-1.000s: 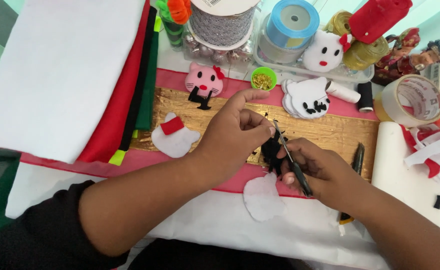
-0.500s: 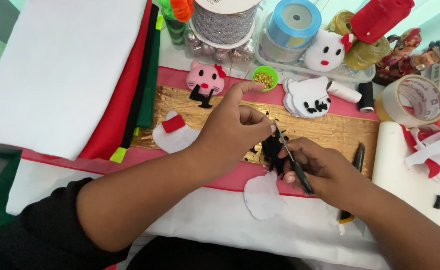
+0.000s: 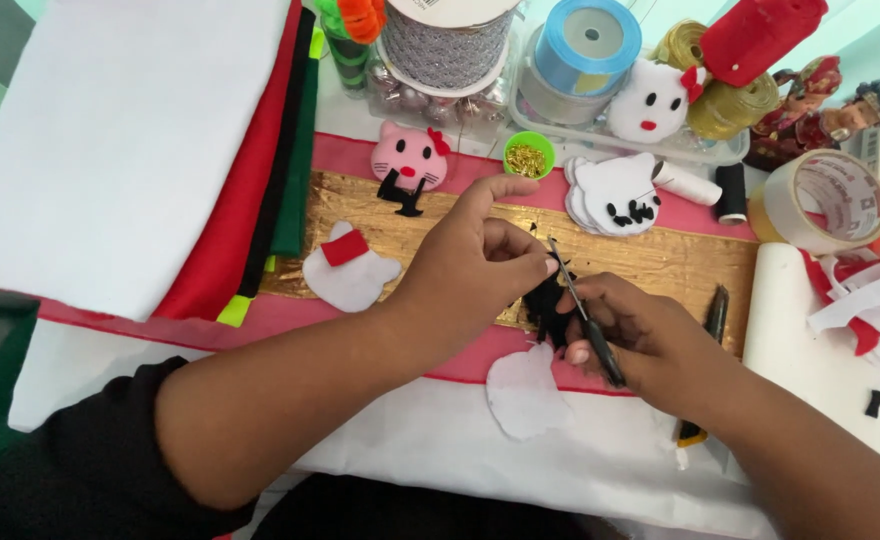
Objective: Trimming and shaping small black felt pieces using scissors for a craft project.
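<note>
Head view, two hands over desk middle. Left hand [image 3: 480, 262] pinching black felt scrap [image 3: 543, 305] between closed fingertips; right hand [image 3: 632, 335] wrapped around small scissors [image 3: 585, 318], blades nearly shut at scrap's top. One gold sheet [image 3: 680, 258] beneath both. Loose white felt shapes: one [image 3: 525, 393] just below scrap, one with red patch [image 3: 348, 266] left of wrist. One pink cat face [image 3: 409, 156] and one green cup [image 3: 528, 156] toward far edge; tape roll [image 3: 818, 200] toward right edge.
</note>
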